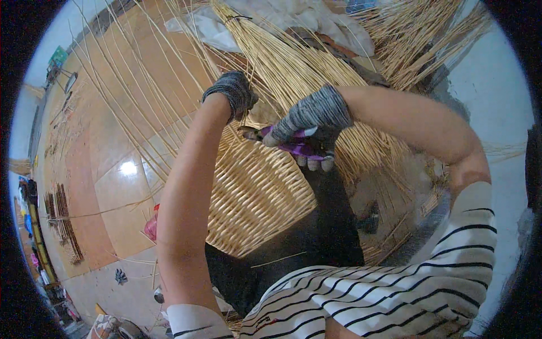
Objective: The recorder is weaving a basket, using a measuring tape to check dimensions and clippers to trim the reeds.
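Note:
A tightly woven pale wicker panel [259,192] rests across my lap, with long loose rods [127,107] fanning out from it to the far left. My left hand [232,95], in a grey knitted glove, is closed on a thin wicker rod at the far edge of the weave; the fingers partly hide it. In my right hand [316,121], also gloved, is a pair of purple-handled pruning shears [302,148]. Their dark blades [250,133] point left and lie just below my left hand, at the weave's edge. What lies between the blades cannot be made out.
A big bundle of straw-coloured rods [282,62] lies beyond and to the right, tied near its far end. More rods [418,34] are heaped at the far right beside white plastic sheeting [327,28]. Short brown sticks [63,220] lie on the tiled floor at left.

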Action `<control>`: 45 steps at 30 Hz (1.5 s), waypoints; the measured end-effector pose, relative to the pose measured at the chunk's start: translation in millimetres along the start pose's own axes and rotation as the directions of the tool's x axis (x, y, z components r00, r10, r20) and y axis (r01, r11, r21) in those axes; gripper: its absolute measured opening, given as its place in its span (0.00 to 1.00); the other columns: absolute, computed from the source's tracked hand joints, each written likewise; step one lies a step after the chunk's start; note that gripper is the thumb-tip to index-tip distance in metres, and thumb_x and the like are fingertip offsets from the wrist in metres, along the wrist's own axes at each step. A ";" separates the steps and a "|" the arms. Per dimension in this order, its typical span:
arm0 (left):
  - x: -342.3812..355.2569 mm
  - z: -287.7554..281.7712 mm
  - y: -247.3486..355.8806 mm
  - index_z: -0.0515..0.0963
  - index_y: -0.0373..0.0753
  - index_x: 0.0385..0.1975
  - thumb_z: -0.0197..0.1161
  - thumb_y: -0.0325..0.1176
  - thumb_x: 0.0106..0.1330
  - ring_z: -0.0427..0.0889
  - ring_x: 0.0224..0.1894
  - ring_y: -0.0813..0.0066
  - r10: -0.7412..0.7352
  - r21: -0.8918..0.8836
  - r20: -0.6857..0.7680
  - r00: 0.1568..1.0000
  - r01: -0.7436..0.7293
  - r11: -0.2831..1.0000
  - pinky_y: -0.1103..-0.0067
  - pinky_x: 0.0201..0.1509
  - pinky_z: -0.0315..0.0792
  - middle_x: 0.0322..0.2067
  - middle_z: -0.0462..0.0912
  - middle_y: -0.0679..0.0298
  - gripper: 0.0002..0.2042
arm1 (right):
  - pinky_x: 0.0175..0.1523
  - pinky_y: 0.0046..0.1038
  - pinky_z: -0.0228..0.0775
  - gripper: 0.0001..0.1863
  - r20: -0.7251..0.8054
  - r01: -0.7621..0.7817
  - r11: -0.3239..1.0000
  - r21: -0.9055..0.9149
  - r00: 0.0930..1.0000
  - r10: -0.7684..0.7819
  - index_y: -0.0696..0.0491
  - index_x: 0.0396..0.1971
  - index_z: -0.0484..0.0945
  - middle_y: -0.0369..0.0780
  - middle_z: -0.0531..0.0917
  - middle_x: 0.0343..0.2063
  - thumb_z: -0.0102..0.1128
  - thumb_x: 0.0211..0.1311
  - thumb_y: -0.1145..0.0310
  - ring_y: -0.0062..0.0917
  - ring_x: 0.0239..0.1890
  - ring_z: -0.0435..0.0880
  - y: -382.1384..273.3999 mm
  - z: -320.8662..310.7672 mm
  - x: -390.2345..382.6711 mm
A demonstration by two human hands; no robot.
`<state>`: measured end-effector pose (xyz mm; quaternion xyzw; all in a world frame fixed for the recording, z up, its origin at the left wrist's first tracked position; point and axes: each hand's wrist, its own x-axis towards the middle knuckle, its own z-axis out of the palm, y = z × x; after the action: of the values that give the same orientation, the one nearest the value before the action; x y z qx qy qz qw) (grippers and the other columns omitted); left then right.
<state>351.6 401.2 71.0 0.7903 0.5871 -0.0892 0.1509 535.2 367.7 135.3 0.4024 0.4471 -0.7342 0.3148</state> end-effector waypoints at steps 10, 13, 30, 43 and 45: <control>-30.6 -13.4 -1.1 0.77 0.37 0.26 0.53 0.37 0.57 0.78 0.26 0.61 -0.196 -0.274 -0.474 0.858 0.068 0.959 0.74 0.32 0.72 0.24 0.79 0.56 0.10 | 0.13 0.25 0.64 0.10 -0.318 -0.119 0.803 -0.583 0.944 -0.091 0.54 0.19 0.75 0.37 0.70 0.08 0.57 0.46 0.63 0.24 0.07 0.68 -11.7 -5.6 4.7; -101.7 -3.3 12.1 0.72 0.39 0.31 0.50 0.25 0.53 0.77 0.29 0.60 0.100 0.034 -0.894 0.437 -0.156 0.987 0.72 0.33 0.71 0.24 0.76 0.58 0.07 | 0.16 0.23 0.65 0.13 -0.443 -0.006 0.794 -0.608 0.833 -0.333 0.56 0.28 0.75 0.37 0.72 0.12 0.59 0.46 0.63 0.23 0.10 0.70 36.1 2.5 -15.3; -564.2 246.7 51.6 0.69 0.31 0.44 0.47 0.41 0.63 0.71 0.47 0.62 -0.602 -0.545 -0.775 -0.192 0.685 0.483 0.71 0.53 0.64 0.44 0.73 0.53 0.18 | 0.34 0.42 0.73 0.21 -0.448 0.736 0.120 0.666 0.523 -0.725 0.48 0.48 0.61 0.44 0.78 0.29 0.55 0.56 0.63 0.38 0.28 0.78 209.6 -6.5 116.4; -228.3 136.0 107.9 0.67 0.40 0.48 0.62 0.43 0.51 0.69 0.49 0.58 -0.116 -0.133 -0.841 0.528 0.007 0.991 0.63 0.57 0.58 0.45 0.71 0.55 0.25 | 0.33 0.37 0.75 0.28 -0.647 0.892 -0.055 0.448 0.281 -0.709 0.44 0.53 0.54 0.43 0.77 0.29 0.57 0.54 0.62 0.35 0.28 0.79 220.2 3.9 139.2; -166.6 103.6 102.8 0.67 0.45 0.49 0.63 0.52 0.46 0.68 0.50 0.60 -0.208 -0.193 -0.869 0.449 0.080 0.978 0.59 0.59 0.52 0.46 0.70 0.58 0.30 | 0.36 0.39 0.72 0.23 -0.655 0.916 -0.013 0.400 0.276 -0.704 0.54 0.47 0.65 0.42 0.78 0.30 0.57 0.54 0.58 0.35 0.32 0.78 213.1 16.7 129.5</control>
<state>404.4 188.3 40.5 0.6579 0.6493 0.3570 -0.1347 643.4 253.5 -59.0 0.2388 0.2907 -0.8181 -0.4349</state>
